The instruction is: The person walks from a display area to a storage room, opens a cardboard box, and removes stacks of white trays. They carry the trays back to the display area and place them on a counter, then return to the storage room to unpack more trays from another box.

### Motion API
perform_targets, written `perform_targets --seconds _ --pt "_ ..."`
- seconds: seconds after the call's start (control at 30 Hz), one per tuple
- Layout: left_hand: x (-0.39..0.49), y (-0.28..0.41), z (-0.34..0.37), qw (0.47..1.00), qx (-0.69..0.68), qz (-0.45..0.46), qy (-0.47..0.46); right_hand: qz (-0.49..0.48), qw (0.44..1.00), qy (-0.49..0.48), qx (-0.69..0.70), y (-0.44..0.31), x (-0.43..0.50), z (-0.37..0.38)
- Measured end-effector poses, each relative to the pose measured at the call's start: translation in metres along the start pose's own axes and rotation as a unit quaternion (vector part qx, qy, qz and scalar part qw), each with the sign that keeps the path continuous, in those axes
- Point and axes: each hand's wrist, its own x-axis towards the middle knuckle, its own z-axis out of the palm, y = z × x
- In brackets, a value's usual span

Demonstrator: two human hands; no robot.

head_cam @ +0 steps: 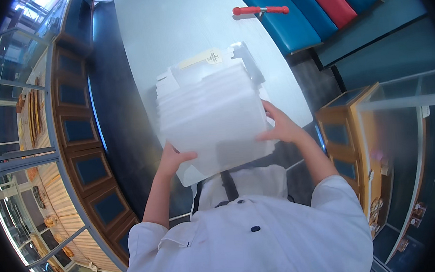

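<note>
A thick stack of flat white cartons or sheets (pixel 212 117) lies at the near end of a long white table, its front part reaching over the edge toward my body. My left hand (pixel 177 157) grips its lower left corner, thumb on top. On the right side, my right hand (pixel 278 125) holds the stack's edge with the thumb on top. Beyond the stack is a cream label or tag (pixel 211 56) bearing writing, beside a clear plastic piece (pixel 248 62). The fingers under the stack are hidden.
A red-handled tool (pixel 260 10), its kind unclear, is on the far right of the white table (pixel 170 21). Blue and red padded seats (pixel 288 19) adjoin it. Glass display cases over wooden cabinets (pixel 81 131) run along the left; another wooden cabinet (pixel 336 134) with glass stands right.
</note>
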Motion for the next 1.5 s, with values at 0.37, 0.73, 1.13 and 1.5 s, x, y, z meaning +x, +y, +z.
perform_targets --seconds 0.37,0.73,1.13,1.5 --pt "-0.061 0.139 0.047 0.752 0.607 0.253 0.034 -0.143 0.9 -0.194 -0.362 -0.116 0.019 0.023" --pt "0.059 0.133 0.003 0.842 0.505 -0.004 -0.188 0.04 0.902 -0.307 -0.301 -0.108 0.12 0.012" --pt "0.08 0.061 -0.013 0.798 0.595 0.092 -0.027 -0.042 0.932 -0.168 -0.318 -0.003 0.129 0.032" --pt "0.07 0.065 -0.017 0.83 0.553 0.069 -0.008 -0.077 0.933 -0.09 -0.34 -0.022 0.103 0.038"
